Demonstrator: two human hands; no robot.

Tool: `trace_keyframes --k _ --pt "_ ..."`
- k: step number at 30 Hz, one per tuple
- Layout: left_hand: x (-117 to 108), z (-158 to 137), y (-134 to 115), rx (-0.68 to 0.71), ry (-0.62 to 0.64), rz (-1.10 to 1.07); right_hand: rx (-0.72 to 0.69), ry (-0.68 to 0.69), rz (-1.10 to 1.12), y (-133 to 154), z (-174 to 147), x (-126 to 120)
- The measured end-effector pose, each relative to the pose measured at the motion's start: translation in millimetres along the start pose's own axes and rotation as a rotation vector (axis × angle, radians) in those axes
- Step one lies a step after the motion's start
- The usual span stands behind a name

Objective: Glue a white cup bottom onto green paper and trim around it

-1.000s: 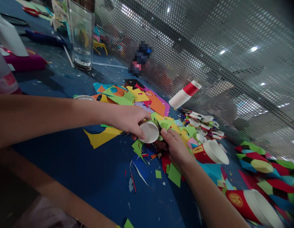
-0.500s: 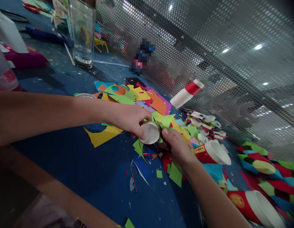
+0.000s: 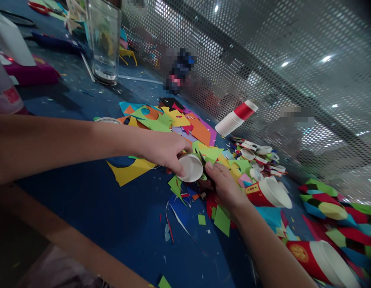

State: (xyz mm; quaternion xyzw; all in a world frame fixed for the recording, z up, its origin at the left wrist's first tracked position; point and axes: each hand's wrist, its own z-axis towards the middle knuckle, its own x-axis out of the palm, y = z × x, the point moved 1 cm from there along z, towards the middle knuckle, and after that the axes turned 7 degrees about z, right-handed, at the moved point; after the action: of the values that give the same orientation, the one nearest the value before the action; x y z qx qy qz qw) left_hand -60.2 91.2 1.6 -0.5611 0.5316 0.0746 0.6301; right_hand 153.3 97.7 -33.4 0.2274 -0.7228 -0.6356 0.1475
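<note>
While the left hand (image 3: 167,151) clasps a white paper cup (image 3: 191,168) above the blue counter (image 3: 98,216), the right hand (image 3: 225,183) has its grip closed on dark scissors (image 3: 202,159) beside the rim. Coloured paper scraps (image 3: 200,133) lie around, and a red-and-white cup (image 3: 259,193) rests near the right hand.

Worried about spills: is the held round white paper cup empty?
Empty: the white cup in the left hand shows only bare inside.

A pixelated patch (image 3: 297,115) has newly appeared against the right of the perforated panel (image 3: 260,68).
</note>
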Motion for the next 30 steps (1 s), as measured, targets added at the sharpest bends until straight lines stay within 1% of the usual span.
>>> trace_keyframes --k 4,11,14,17,24,27,30 --pt "-1.5 -1.4 -0.4 0.01 0.003 0.051 -0.036 0.064 -0.037 1.0 -0.7 -0.3" --pt "-1.5 -2.3 0.6 0.005 -0.001 0.059 -0.025 0.067 -0.078 1.6 0.7 -0.1" --pt "-1.6 -2.5 -0.1 -0.009 0.01 0.039 -0.018 0.07 -0.065 0.1 1.8 -0.4" --pt "-1.9 -1.9 0.0 0.006 0.009 0.044 -0.023 0.061 -0.048 -0.1 0.8 -0.3" --pt "0.1 0.1 2.1 0.037 0.01 0.079 -0.062 0.133 -0.046 7.1 -1.3 3.6" --pt "0.3 0.7 2.9 0.024 -0.015 0.096 -0.053 0.156 -0.058 8.3 0.0 3.4" --pt "0.4 0.6 3.7 0.004 -0.009 0.071 -0.049 0.168 -0.069 7.5 0.8 1.9"
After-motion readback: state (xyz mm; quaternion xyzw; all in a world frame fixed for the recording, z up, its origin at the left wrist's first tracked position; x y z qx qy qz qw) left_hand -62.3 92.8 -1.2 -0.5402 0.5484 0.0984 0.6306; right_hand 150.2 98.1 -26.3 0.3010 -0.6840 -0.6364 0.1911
